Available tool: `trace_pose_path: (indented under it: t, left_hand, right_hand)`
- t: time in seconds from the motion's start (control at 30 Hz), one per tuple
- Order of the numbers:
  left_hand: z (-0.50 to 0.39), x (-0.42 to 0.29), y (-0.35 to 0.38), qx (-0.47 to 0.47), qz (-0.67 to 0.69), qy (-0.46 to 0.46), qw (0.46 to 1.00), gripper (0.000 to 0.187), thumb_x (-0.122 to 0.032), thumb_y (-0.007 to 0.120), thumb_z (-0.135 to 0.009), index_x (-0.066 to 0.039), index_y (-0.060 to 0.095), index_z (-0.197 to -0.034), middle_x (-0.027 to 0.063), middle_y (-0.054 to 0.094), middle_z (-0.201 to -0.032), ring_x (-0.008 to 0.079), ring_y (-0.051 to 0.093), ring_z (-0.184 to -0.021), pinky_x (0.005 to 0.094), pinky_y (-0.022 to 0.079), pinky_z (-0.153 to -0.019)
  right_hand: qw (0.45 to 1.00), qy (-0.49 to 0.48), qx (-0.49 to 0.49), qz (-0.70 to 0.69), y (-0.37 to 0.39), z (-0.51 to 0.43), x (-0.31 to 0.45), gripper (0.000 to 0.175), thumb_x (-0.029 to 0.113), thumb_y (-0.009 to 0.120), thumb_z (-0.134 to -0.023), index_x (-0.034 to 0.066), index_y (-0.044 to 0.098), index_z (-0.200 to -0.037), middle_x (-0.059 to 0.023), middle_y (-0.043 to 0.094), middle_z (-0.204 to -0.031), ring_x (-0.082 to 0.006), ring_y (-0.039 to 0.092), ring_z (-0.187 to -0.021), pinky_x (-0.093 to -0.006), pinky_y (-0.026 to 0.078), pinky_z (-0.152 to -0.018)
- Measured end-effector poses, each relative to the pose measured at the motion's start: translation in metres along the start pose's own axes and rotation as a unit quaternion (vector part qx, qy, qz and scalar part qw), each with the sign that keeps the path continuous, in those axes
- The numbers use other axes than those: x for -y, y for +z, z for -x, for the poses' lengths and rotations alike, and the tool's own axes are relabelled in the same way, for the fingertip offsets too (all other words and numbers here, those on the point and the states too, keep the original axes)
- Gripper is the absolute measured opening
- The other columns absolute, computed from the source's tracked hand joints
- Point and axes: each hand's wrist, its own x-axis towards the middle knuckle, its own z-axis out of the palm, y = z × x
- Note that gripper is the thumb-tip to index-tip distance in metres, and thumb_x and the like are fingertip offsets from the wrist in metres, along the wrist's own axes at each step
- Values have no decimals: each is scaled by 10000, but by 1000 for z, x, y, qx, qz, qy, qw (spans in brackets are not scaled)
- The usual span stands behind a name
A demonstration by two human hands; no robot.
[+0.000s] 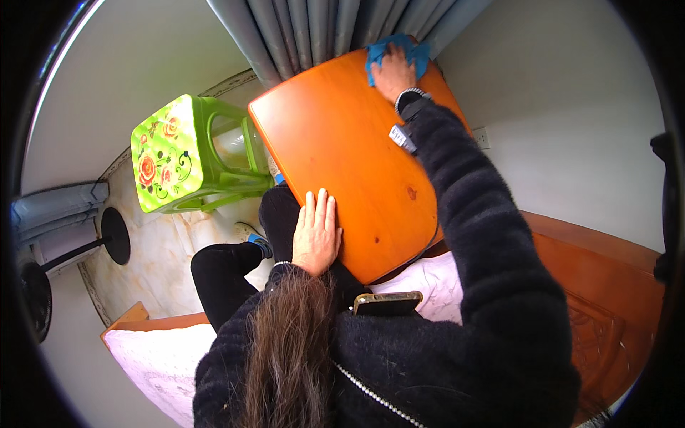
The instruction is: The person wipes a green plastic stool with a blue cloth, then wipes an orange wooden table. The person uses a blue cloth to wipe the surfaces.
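Note:
An orange-brown wooden tabletop [342,155] with rounded corners lies before me. My right hand [395,74] presses on a blue cloth [423,53] at the table's far right corner; the cloth spreads out around the fingers. Nearer to me, my left hand [317,232] rests flat at the table's left edge, fingers pointing forward, holding nothing. A small device with a pale face [400,137] sits at my right forearm, and a dark cable runs down by the table's right edge.
Left of the table stands a green plastic stool [170,155] with a rose pattern. A grey curtain [299,32] hangs behind the table. A phone [388,304] is close to my body. Right are a wall socket [481,137] and a carved wooden headboard [599,299]; a pink bed sheet [160,364] lies below.

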Motion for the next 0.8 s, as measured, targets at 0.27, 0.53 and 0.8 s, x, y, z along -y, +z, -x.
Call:
trace_pose_path:
  t: [0.27,0.53,0.8]
  left_hand:
    - [8,7,8,-52,-21,36,998,686,-288,639,-890,49,407,-1440,235,365,-1518,419,317,-1422,442,297,-1164]
    - [9,11,10,-65,-34,65,995,697,-288,668,-861,71,427,-1408,265,381,-1493,432,349,-1398,449,325,-1151]
    - [18,19,15,-107,83,83,987,701,-163,677,-826,80,393,-1419,269,399,-1479,449,339,-1411,465,306,-1169]
  right_hand:
    - [985,-167,14,-38,-17,133,62,649,425,500,-953,-24,478,-1422,-154,343,-1573,-319,279,-1470,-553,206,-1190]
    - [946,-290,96,-112,-61,308,52,654,348,567,-925,2,401,-1455,-169,300,-1583,-325,223,-1493,-536,159,-1202]
    - [953,-267,112,-88,-72,375,49,712,366,577,-909,-28,371,-1465,-183,247,-1600,-343,179,-1508,-571,143,-1195]
